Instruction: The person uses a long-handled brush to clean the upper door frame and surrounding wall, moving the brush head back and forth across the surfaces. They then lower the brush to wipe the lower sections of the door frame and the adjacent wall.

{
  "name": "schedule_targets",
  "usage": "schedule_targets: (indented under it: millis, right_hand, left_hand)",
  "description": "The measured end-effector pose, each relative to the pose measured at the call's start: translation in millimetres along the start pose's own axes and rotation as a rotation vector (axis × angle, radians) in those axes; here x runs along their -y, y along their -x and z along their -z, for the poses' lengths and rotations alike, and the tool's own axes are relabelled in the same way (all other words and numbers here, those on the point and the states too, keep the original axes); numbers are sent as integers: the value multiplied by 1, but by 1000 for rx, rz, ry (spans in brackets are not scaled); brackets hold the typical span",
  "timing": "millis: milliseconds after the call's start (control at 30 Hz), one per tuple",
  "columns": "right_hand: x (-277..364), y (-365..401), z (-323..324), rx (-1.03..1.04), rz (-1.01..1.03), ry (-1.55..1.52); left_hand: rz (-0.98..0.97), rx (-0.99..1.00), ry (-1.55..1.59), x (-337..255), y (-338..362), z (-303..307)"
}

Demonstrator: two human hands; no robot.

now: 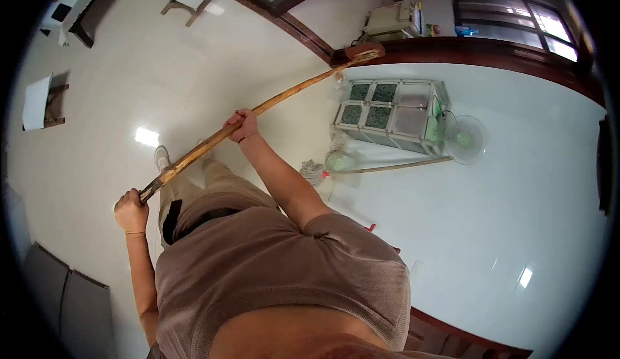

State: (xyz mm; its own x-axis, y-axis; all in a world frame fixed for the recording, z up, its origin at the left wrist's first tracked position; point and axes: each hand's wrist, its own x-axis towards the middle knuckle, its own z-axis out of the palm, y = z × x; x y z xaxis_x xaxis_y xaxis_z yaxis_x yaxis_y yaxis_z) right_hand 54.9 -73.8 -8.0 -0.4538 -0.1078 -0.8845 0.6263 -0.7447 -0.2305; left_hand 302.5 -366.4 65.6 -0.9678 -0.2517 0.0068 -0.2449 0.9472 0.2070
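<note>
A long wooden pole [284, 94] slants from lower left to upper right across the view. My left hand [132, 210] is wrapped round its darker near end. Farther along, about a third of the way up, my right hand [242, 125] grips the same pole with closed fingers. At the far end sits a flat reddish-brown head [368, 51], close to the dark wooden trim by the wall. Below the pole, my shoes [162, 159] stand on the pale tiled floor.
A glass-fronted cabinet [387, 117] stands at the right, beside a fan [465, 139]. A mop [312, 172] with a long handle lies near it. Stools [44, 102] are at the left and top, grey panels [71, 301] at lower left, and a barred window [516, 20] at upper right.
</note>
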Motion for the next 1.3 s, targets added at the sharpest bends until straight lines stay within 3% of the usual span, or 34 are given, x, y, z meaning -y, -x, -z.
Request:
schedule_targets:
  millis: [367,667,700,867,1033,1133,1233,1300]
  right_hand:
    - [-4,86,-39,90,175,76]
    - [100,150,-71,188,408,197]
    - [117,159,-78,205,463,231]
    - [189,212,-114,337,600,279]
    - [199,223,-119,381,588,318]
    - [190,194,-94,380,544,356]
    - [152,183,-69,286,463,376]
    - [134,163,-49,313,382,352]
  left_hand:
    - [-1,-99,209,33,7,-41]
    - [-33,-83,490,-55,-47,-62]
    - [-105,-85,537,-68,-58,-67]
    - [-243,-59,716,-124,-111,-26]
    - [-260,-20,705,-140,-122,-18]
    - [-193,57,701,-128,-96,-32]
    - [-132,64,575,-106,-59,-88]
    - [-56,83,553,-97,-35,-71]
